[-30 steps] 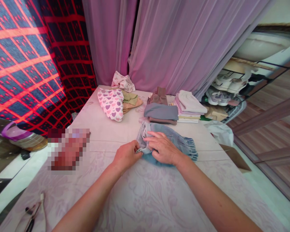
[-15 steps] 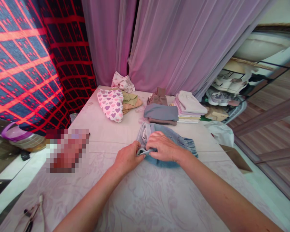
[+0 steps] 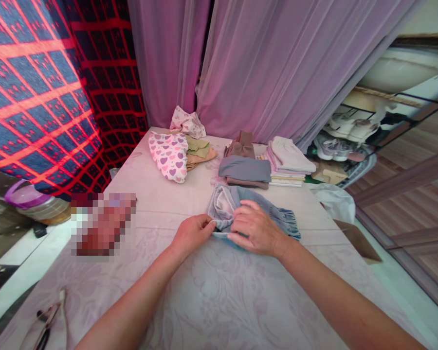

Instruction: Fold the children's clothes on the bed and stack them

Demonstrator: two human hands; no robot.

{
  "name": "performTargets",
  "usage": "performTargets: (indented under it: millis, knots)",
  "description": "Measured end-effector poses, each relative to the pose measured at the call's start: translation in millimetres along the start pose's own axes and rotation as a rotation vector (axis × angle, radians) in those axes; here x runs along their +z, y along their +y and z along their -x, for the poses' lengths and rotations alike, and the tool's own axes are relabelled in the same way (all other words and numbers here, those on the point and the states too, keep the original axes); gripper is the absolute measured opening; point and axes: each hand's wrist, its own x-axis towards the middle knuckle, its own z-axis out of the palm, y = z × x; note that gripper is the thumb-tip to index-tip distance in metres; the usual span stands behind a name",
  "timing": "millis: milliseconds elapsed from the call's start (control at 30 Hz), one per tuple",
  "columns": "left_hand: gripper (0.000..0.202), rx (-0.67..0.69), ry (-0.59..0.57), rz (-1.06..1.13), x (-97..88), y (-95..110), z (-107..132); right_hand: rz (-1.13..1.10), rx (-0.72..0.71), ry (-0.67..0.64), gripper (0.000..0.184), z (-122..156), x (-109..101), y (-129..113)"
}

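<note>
Light-blue denim jeans [image 3: 273,209] lie folded in front of me, with a gathered, ruffled end to the right and an opening showing the paler inside to the left. My left hand [image 3: 195,232] pinches the near left corner of the denim edge between thumb and fingers. Over the denim just right of that opening rests my right hand [image 3: 257,228], its fingers spread and slightly bent. Just behind the jeans are folded grey trousers [image 3: 244,168] on top of brown cloth.
A folded pale clothes stack [image 3: 288,160] stands back right, beside a brown garment [image 3: 239,144]. Back left lie a heart-patterned cloth [image 3: 169,155] and olive cloth [image 3: 197,147]. A blurred-out object [image 3: 104,223] and a cable [image 3: 63,311] lie at left. A shoe rack [image 3: 350,131] stands at right.
My right hand has let go of the denim edge, shifted slightly right and spread its fingers. The opening of the jeans shows wider. My left hand still pinches the corner.
</note>
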Motion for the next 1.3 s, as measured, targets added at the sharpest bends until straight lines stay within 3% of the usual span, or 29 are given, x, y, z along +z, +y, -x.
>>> performTargets:
  millis: [67, 167, 267, 467, 667, 933, 1133, 1300]
  knots:
    - [0.027, 0.011, 0.022, 0.013, 1.5, 1.0, 0.4, 0.012, 0.094, 0.007, 0.028, -2.6, 0.9, 1.8]
    - [0.025, 0.029, 0.026, 0.033, 3.0, 1.8, 1.4, 0.028, 0.207, -0.007, 0.019, -9.0, 2.4, 5.1]
    - [0.024, 0.032, 0.029, 0.010, 2.8, 3.0, 2.8, 0.070, 0.196, -0.075, 0.013, -16.8, 2.6, 4.5]
    - [0.019, 0.031, 0.038, -0.069, 1.2, 5.2, 5.1, 0.248, 0.207, -0.158, 0.018, -33.3, 1.9, -2.9]
    - [0.015, 0.010, -0.005, -0.146, 1.7, 6.5, 6.8, 0.185, 0.402, -0.253, 0.026, -53.0, -2.6, 2.7]
    - [0.021, 0.018, -0.028, -0.232, 0.5, 3.1, 3.3, 0.060, 0.311, -0.246, 0.023, -62.6, 5.4, 18.6]
    - [0.021, -0.019, -0.046, -0.279, -2.5, -1.4, -0.4, -0.008, 0.375, -0.212, 0.026, -58.0, -12.8, 38.3]
    - [0.025, 0.000, -0.042, -0.205, -4.2, 1.8, 2.9, -0.077, 0.165, -0.365, 0.032, -41.4, -17.4, 44.2]
